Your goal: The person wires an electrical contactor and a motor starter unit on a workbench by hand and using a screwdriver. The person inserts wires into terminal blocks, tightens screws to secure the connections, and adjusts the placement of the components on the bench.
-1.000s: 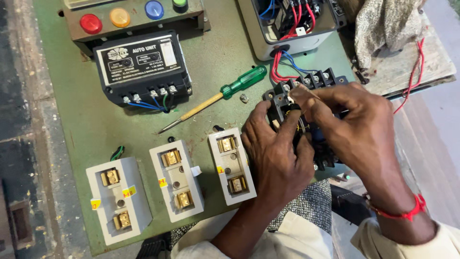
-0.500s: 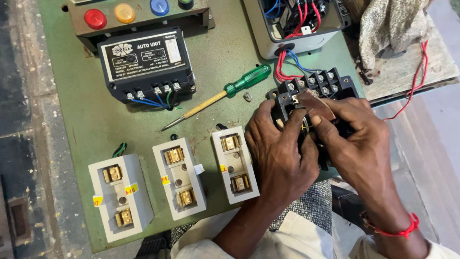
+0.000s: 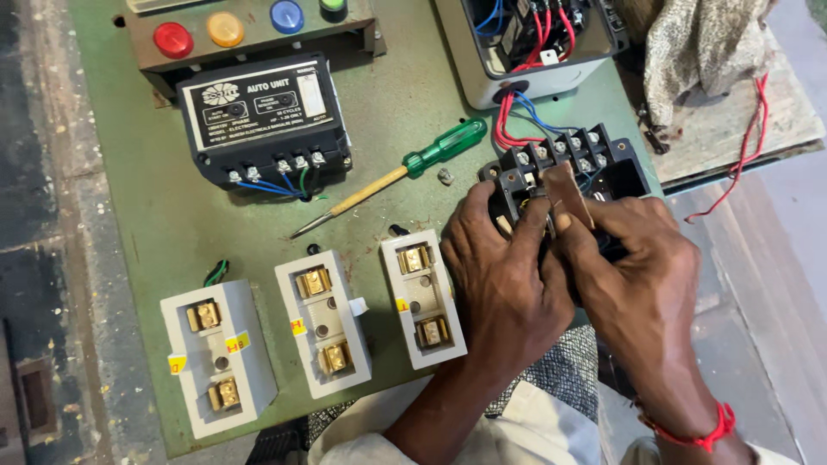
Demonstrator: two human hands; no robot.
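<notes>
Three white fuse holders (image 3: 314, 323) are sitting in a row along the near edge of the green panel (image 3: 172, 224). Behind them, a black control unit (image 3: 263, 116) and a green-handled screwdriver (image 3: 392, 176) are lying on the panel. The left hand (image 3: 504, 275) is closing its fingers on the near side of the black terminal block (image 3: 594, 164), at the panel's right edge. The right hand (image 3: 642, 280) is pinching a small part against the block, thumb and fingertips closed.

left hand (image 3: 508, 284), right hand (image 3: 642, 275), fingers curled together
</notes>
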